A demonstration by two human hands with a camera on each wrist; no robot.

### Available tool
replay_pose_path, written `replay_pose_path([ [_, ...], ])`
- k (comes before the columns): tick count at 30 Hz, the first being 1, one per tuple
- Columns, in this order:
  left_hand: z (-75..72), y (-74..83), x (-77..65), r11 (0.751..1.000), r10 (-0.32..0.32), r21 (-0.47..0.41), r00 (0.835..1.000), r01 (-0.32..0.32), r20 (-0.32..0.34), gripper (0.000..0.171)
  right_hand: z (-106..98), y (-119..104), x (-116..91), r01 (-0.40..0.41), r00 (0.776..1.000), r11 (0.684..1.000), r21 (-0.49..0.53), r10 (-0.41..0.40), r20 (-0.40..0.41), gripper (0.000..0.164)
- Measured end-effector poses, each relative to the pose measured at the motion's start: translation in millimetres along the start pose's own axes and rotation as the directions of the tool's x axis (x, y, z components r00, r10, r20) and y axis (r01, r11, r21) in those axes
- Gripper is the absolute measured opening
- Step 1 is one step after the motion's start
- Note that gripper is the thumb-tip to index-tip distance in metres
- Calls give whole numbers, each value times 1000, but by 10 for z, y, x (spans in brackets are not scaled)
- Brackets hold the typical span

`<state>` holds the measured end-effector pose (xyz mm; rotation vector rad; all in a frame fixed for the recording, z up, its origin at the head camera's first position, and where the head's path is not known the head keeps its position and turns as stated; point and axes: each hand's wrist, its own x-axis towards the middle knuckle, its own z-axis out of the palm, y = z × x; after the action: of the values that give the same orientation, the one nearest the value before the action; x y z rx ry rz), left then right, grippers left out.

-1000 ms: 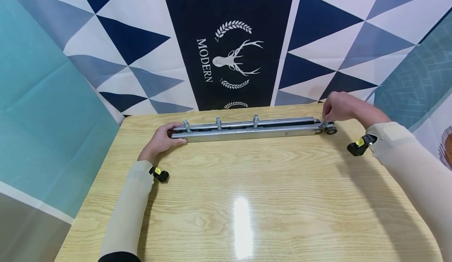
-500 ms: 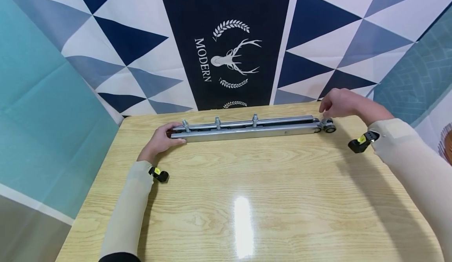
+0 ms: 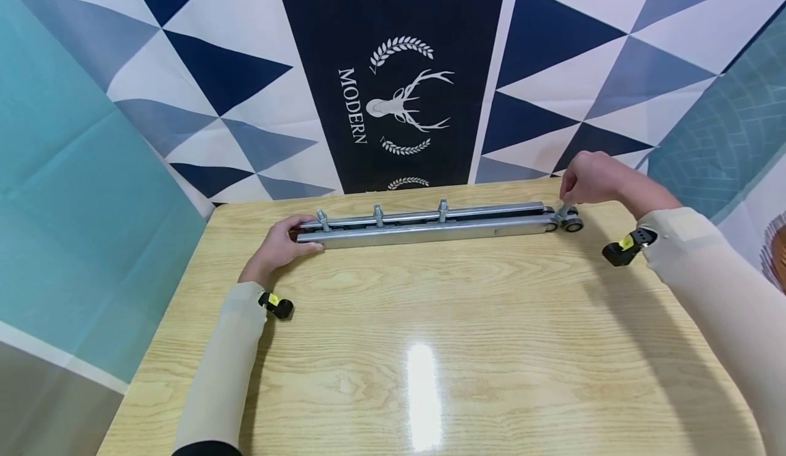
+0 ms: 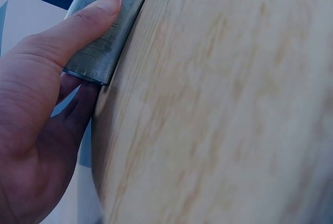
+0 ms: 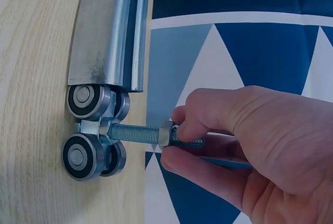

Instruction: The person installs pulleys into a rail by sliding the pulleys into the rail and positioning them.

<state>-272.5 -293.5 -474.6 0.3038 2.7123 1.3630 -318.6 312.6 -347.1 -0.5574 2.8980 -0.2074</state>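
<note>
A long silver metal rail [image 3: 430, 235] with an open slot along its top lies across the back of the table. My left hand [image 3: 276, 246] grips its left end, the thumb [image 4: 104, 11] flat on the side wall and the other fingers partly hidden behind. At the right end, a roller trolley [image 5: 78, 156] with black-and-steel wheels has one wheel pair right at the rail's mouth and the other outside it. My right hand [image 3: 591, 179] pinches the upper end of its upright threaded bolt [image 5: 136, 133], close by the hex nut [image 5: 165, 133].
Several bolts with nuts, one of them the middle bolt [image 3: 379, 216], stand up from the rail's slot. The wooden table [image 3: 344, 333] ends at a patterned cloth [image 3: 424, 19] behind the rail. A teal panel [image 3: 80, 190] stands along the left.
My right hand has risen slightly at the trolley's bolt, and more of the bolt shows below the fingers. The left hand and the rail have stayed put.
</note>
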Motion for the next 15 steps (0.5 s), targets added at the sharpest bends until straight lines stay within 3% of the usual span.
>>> replay_pose_path([
  [15, 1, 4, -1, 1000, -7, 2, 1000, 7, -4, 66, -16, -43, 25, 34, 999, 999, -3, -34, 3, 5],
])
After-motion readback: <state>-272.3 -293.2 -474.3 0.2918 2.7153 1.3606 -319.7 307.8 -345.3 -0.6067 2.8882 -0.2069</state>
